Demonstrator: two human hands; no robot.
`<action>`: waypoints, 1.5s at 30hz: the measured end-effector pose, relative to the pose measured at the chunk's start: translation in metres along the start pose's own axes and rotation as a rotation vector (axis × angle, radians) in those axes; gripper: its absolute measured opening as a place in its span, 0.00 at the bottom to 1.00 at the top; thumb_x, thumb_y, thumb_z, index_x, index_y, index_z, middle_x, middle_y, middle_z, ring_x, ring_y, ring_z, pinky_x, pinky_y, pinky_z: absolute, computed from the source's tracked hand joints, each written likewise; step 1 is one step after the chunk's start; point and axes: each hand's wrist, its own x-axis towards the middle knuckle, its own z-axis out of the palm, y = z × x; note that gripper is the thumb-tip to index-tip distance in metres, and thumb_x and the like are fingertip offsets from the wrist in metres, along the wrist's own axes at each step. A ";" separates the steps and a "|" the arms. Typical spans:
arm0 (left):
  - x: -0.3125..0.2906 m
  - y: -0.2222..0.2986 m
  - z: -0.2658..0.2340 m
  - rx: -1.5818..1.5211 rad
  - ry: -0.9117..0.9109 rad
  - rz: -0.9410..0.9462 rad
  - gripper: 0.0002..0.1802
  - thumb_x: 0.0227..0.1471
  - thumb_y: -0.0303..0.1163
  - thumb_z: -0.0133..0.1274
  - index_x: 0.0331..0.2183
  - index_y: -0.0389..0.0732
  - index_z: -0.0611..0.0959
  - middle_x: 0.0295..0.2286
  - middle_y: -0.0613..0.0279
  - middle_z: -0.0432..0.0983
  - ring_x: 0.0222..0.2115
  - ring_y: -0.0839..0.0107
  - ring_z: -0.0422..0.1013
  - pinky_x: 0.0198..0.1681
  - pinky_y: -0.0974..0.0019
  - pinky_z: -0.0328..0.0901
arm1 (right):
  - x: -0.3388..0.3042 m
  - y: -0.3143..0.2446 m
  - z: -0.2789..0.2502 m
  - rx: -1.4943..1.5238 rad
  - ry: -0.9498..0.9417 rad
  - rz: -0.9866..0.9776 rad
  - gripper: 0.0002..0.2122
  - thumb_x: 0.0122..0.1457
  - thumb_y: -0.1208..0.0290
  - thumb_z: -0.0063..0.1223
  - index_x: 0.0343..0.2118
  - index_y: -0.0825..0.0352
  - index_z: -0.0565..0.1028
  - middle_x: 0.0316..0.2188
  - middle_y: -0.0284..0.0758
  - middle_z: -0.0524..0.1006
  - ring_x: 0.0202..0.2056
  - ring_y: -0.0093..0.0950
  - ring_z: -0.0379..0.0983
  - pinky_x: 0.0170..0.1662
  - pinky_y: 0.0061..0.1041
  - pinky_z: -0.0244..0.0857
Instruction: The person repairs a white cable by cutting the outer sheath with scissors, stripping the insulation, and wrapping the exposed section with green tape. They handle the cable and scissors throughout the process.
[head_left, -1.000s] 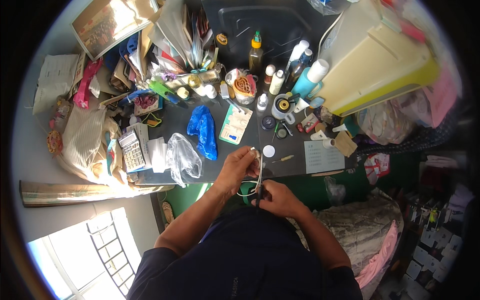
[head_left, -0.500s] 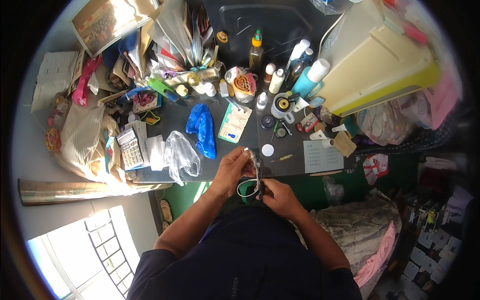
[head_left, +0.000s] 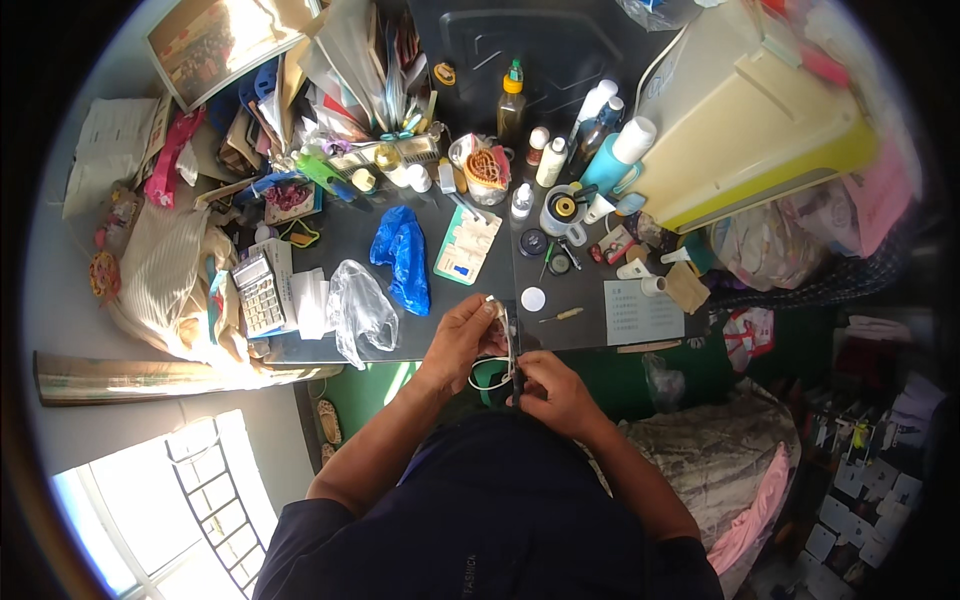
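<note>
Two bare hands work close together at the near edge of a cluttered dark desk (head_left: 582, 288), just in front of a person in a dark shirt (head_left: 455, 500). From the left, a calculator (head_left: 264, 305) lies near a crumpled clear plastic bag (head_left: 362, 308), with a blue plastic bag (head_left: 403, 262) beside it. Next comes the left hand (head_left: 462, 335), its thumb and fingers pinched on a small white piece (head_left: 491, 299) that shows at the fingertips; most of it is hidden in the grip. Beneath, a loop of white cord (head_left: 474, 374) hangs between the hands, though whether it joins the piece cannot be told. Beyond the left hand lies a green-edged card (head_left: 468, 245). Slim scissors (head_left: 514, 345) stand in the gap between the hands, their long axis running away from the body, blades just right of the left fingertips, dark handles toward the shirt. Whether the blades are parted is too small to make out. The right hand (head_left: 550, 388), nearer the body than the left, has its fingers closed around those handles. Past the blades lie a white disc (head_left: 533, 299), a thin tool with a yellowish handle (head_left: 565, 314) and, farther right, a pale printed sheet (head_left: 644, 312).
</note>
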 end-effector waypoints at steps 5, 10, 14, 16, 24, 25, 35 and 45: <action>-0.009 0.005 0.009 0.016 0.010 -0.002 0.11 0.71 0.37 0.43 0.39 0.42 0.76 0.33 0.61 0.79 0.33 0.74 0.75 0.37 0.68 0.73 | -0.005 0.009 -0.002 0.138 -0.032 0.114 0.19 0.53 0.76 0.62 0.49 0.74 0.75 0.40 0.38 0.76 0.32 0.26 0.78 0.39 0.24 0.72; -0.014 -0.004 -0.001 0.017 0.015 0.040 0.09 0.71 0.36 0.42 0.39 0.43 0.75 0.35 0.58 0.80 0.35 0.72 0.77 0.38 0.68 0.73 | -0.011 0.014 0.001 0.384 -0.098 0.353 0.17 0.56 0.75 0.62 0.49 0.73 0.76 0.33 0.33 0.79 0.30 0.20 0.76 0.35 0.20 0.70; -0.012 -0.014 -0.010 0.052 0.029 0.096 0.09 0.71 0.36 0.42 0.40 0.43 0.74 0.35 0.58 0.80 0.35 0.72 0.77 0.38 0.68 0.73 | -0.011 0.014 0.000 0.370 -0.165 0.385 0.17 0.57 0.74 0.61 0.50 0.73 0.76 0.29 0.32 0.80 0.31 0.18 0.76 0.34 0.20 0.70; -0.012 -0.015 -0.011 0.046 0.043 0.114 0.09 0.71 0.36 0.42 0.40 0.43 0.74 0.34 0.58 0.80 0.35 0.73 0.77 0.38 0.69 0.73 | -0.010 0.006 0.000 0.406 -0.161 0.416 0.18 0.58 0.75 0.61 0.50 0.74 0.75 0.30 0.33 0.80 0.31 0.19 0.77 0.35 0.20 0.70; -0.016 -0.008 -0.010 0.017 0.006 0.143 0.09 0.71 0.36 0.41 0.40 0.44 0.73 0.35 0.59 0.79 0.34 0.73 0.76 0.37 0.67 0.73 | -0.008 -0.001 -0.001 0.605 -0.112 0.419 0.15 0.57 0.76 0.62 0.46 0.72 0.73 0.33 0.35 0.80 0.33 0.22 0.78 0.37 0.22 0.72; -0.015 -0.007 -0.009 0.018 0.007 0.140 0.09 0.71 0.36 0.41 0.39 0.44 0.73 0.35 0.59 0.79 0.34 0.73 0.76 0.37 0.67 0.73 | -0.008 -0.001 0.000 0.641 -0.093 0.415 0.14 0.57 0.77 0.62 0.44 0.71 0.73 0.34 0.35 0.80 0.34 0.22 0.78 0.37 0.23 0.72; -0.013 -0.013 0.002 -0.060 -0.012 0.046 0.08 0.68 0.35 0.49 0.45 0.43 0.76 0.35 0.62 0.79 0.39 0.72 0.76 0.43 0.66 0.72 | -0.001 0.002 0.009 0.259 0.057 0.338 0.14 0.55 0.78 0.64 0.41 0.72 0.71 0.29 0.36 0.80 0.28 0.21 0.79 0.31 0.22 0.72; -0.011 -0.024 -0.003 0.112 -0.048 0.036 0.08 0.63 0.27 0.54 0.44 0.40 0.80 0.37 0.63 0.80 0.38 0.74 0.76 0.43 0.68 0.71 | -0.001 0.002 0.003 0.472 -0.042 0.423 0.14 0.63 0.74 0.57 0.49 0.73 0.74 0.38 0.37 0.82 0.33 0.24 0.81 0.37 0.22 0.74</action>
